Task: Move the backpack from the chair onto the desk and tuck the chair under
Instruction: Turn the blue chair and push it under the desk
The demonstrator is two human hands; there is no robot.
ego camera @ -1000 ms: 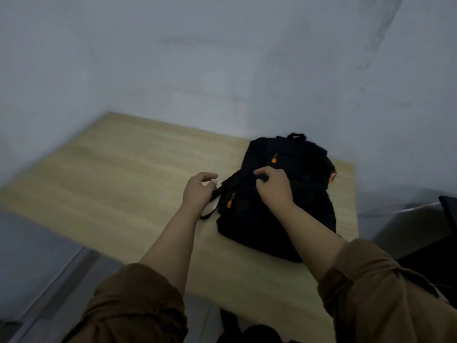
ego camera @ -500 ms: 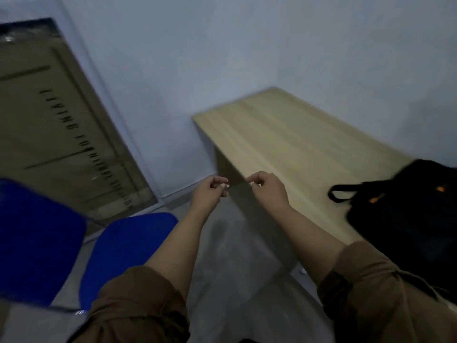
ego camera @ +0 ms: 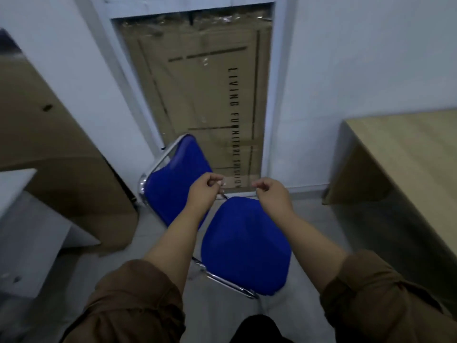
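A blue chair (ego camera: 244, 246) with a chrome frame stands on the floor in front of me, its backrest to the left and its seat bare. The wooden desk (ego camera: 405, 154) reaches in from the right edge; the chair stands apart from it. The backpack is out of view. My left hand (ego camera: 204, 191) and my right hand (ego camera: 273, 196) hover above the back of the seat, fingers curled in, holding nothing.
A large cardboard box (ego camera: 205, 95) with printed lettering fills the opening in the wall behind the chair. Another cardboard box (ego camera: 49, 149) and a white piece of furniture (ego camera: 29, 231) stand at the left. Grey floor lies between chair and desk.
My view has swung left from the desk and the backpack to the chair. Both hands let go of the backpack and now hang over the chair seat.
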